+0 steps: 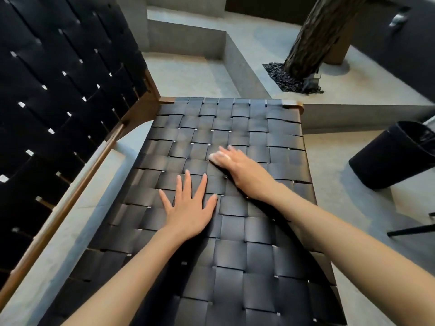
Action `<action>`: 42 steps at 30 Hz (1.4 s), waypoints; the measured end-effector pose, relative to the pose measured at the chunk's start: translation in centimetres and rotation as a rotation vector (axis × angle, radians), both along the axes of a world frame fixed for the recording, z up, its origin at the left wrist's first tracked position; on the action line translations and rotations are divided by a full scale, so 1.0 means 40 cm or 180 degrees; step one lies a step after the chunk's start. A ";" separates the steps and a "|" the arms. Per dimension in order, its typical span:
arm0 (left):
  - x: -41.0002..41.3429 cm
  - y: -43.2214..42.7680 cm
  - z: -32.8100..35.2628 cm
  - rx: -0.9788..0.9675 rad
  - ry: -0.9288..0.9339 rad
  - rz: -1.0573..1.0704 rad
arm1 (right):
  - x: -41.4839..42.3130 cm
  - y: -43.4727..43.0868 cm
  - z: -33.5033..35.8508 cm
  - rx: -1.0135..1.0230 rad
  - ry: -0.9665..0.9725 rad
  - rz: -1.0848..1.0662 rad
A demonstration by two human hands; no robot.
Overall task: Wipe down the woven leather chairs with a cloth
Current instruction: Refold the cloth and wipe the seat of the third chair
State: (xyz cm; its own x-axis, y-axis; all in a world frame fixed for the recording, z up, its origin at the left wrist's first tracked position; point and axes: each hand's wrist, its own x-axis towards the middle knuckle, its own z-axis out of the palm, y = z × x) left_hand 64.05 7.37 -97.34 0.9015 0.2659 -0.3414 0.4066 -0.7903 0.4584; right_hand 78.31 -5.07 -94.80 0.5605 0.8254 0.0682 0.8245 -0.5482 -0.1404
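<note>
The left grip (188,208) lies flat, fingers spread, on the woven seat (237,260). Farther off, the right grip (242,170) presses a white cloth (215,158) with flat fingers.

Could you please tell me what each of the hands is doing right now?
Left hand: open, flat on woven seat.
Right hand: open, pressing white cloth.

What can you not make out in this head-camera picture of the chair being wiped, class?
Head view: cloth, mostly under the right hand and motion-blurred; size and grip unclear.
Head view: backrest, cut off by left and top edges.
Head view: black bin, cut by right edge; inside too dark.
Head view: woven seat, near end cut by bottom edge.
</note>
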 end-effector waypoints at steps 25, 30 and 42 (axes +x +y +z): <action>0.057 -0.027 -0.034 0.0138 -0.0578 -0.0095 | 0.280 -0.041 0.037 0.0010 0.0127 -0.0867; 0.054 -0.027 -0.030 0.0157 -0.0577 -0.0111 | 0.203 -0.090 0.033 -0.0121 0.0072 -0.0659; 0.059 -0.026 -0.040 0.0150 -0.0585 -0.0115 | 0.418 0.024 0.048 0.0340 -0.0105 -0.1382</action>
